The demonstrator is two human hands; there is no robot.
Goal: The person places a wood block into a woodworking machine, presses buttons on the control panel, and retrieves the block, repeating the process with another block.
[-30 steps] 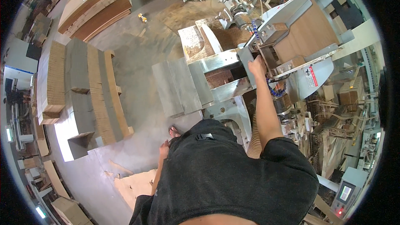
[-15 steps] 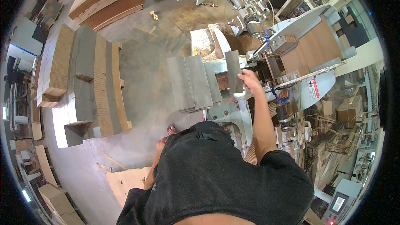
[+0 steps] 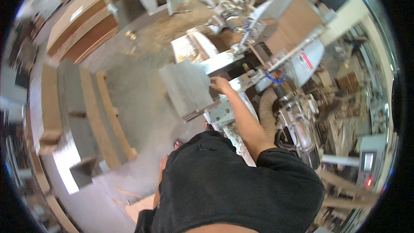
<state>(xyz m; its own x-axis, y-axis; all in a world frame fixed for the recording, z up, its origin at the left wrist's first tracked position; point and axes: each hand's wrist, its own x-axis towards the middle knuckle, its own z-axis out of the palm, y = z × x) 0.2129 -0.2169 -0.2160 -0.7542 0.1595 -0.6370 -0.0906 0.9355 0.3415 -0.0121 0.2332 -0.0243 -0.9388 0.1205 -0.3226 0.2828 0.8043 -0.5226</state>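
Note:
A stack of flat grey boards [image 3: 184,87] lies at the near left end of a machine bed [image 3: 222,60]. My right hand [image 3: 221,85] is at the stack's right edge, its fingers bent and closed on the edge of a grey board [image 3: 206,82]. Motion blurs where that board ends and the others begin. Low beside my dark shirt hangs my left hand [image 3: 164,162], mostly hidden by the cloth and smeared, so its fingers do not show clearly.
The machine's motor head [image 3: 224,13] stands beyond the bed, with a tilted brown panel [image 3: 295,24] to its right. A ribbed hose [image 3: 267,108] runs beside my right forearm. Long stacked boards [image 3: 71,99] stand at left. A control box [image 3: 368,162] is at far right.
My right hand has moved left with the grey board, from over the machine bed to the stack's edge. The whole view has turned and shifted.

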